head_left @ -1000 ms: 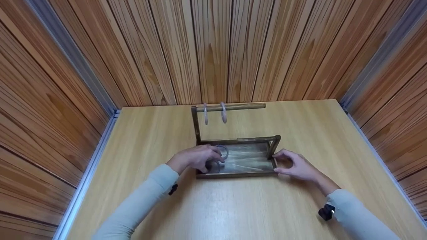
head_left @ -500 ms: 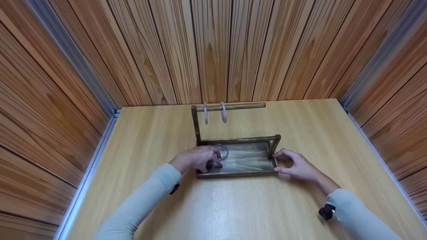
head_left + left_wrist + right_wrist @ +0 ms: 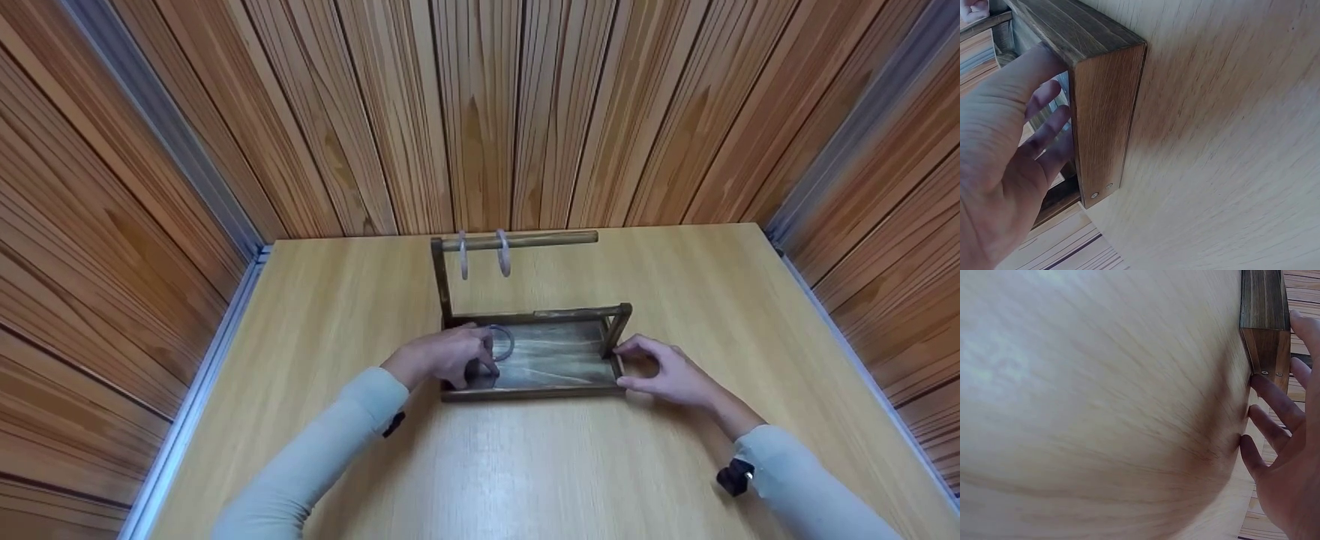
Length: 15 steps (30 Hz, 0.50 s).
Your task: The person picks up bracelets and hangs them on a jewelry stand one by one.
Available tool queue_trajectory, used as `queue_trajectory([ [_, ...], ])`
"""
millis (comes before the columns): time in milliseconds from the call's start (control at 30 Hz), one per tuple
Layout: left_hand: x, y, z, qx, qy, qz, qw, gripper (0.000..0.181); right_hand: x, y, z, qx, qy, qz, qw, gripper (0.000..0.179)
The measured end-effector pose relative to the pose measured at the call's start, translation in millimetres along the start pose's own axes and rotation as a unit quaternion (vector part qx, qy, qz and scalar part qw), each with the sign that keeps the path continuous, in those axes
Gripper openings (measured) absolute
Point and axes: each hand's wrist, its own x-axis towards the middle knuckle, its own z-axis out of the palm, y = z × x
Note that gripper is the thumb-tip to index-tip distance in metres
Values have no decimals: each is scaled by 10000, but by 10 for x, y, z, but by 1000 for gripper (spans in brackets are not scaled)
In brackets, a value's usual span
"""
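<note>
A dark wooden stand (image 3: 559, 356) has a shallow tray base, a tall left post with an upper bar (image 3: 562, 238), and a lower bar (image 3: 577, 313). Two pale rings (image 3: 505, 262) hang on the upper bar. Another ring (image 3: 512, 345) lies in the tray beside my left fingers. My left hand (image 3: 450, 355) reaches down into the tray's left end, fingers spread and lightly bent; its fingertips are partly hidden. In the left wrist view, the left thumb (image 3: 1030, 67) lies along the tray wall. My right hand (image 3: 667, 375) grips the tray's right end between thumb and index finger.
The stand sits on a light wooden table (image 3: 510, 472). Wood-panelled walls (image 3: 480, 112) rise behind and at both sides. Metal rails (image 3: 199, 397) run along the table's side edges.
My left fingers have shifted slightly lower inside the tray, and a grey arc seen under them a second ago no longer shows. The right hand and stand have stayed put.
</note>
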Motion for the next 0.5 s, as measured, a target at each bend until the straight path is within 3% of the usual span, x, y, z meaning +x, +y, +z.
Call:
queue_trajectory([
  [300, -14, -6, -6, -52, -130, -93, 9999, 64, 0, -3, 5, -10, 35, 8, 10000, 46],
  [500, -8, -12, 1, -62, -72, 20, 10000, 63, 4, 4, 8, -6, 6, 15, 10000, 46],
])
